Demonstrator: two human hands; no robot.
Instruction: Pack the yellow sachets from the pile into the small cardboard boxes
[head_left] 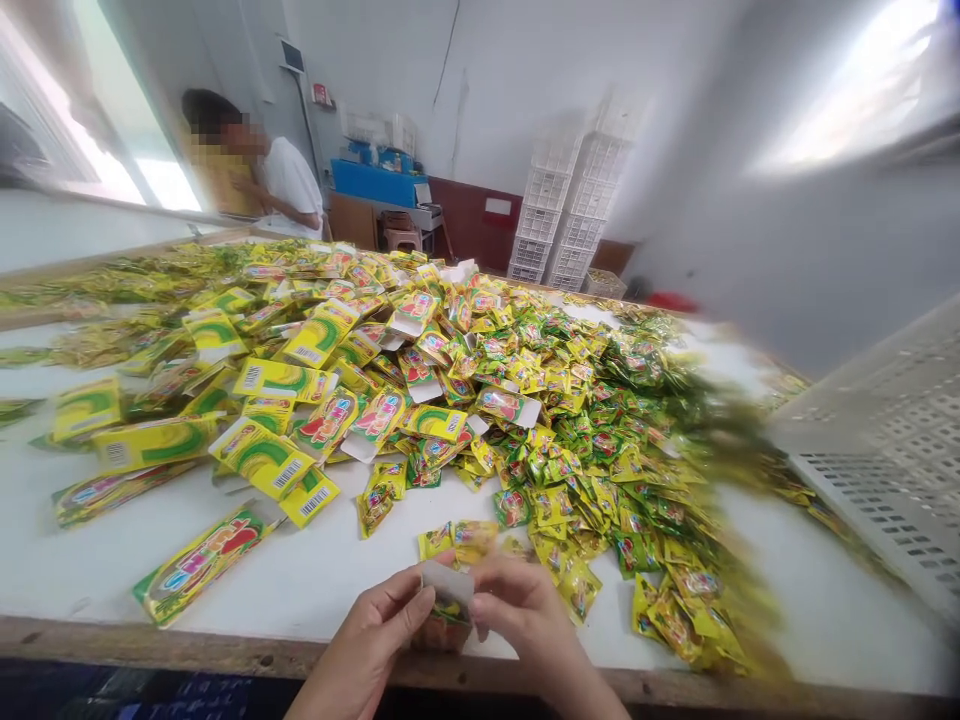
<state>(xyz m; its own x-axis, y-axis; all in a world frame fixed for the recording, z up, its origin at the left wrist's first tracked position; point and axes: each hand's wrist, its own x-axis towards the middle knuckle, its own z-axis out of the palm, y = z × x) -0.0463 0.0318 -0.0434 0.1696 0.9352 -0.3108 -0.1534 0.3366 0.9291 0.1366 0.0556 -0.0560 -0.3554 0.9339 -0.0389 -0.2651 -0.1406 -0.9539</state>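
Observation:
Near the table's front edge I hold a small candy box point(442, 634) upright, its pale grey flap raised and green and yellow showing inside its mouth. My left hand point(386, 622) is closed around the left side, thumb near the flap. At the right side, the fingers of my right hand point(519, 606) are bent against the box and its flap, slightly blurred. Just beyond my hands lie small yellow candy packets point(472, 540). A large heap of green and yellow packets point(600, 450) spreads to the right. Yellow and green boxes point(289, 380) lie piled on the left.
A wooden rim point(247, 655) edges the white table point(315, 570). One box point(206, 565) lies alone at front left. A white plastic crate point(885, 440) stands at the right. Behind the table are stacked crates point(574, 200), a blue cabinet point(375, 182) and a seated person point(292, 180).

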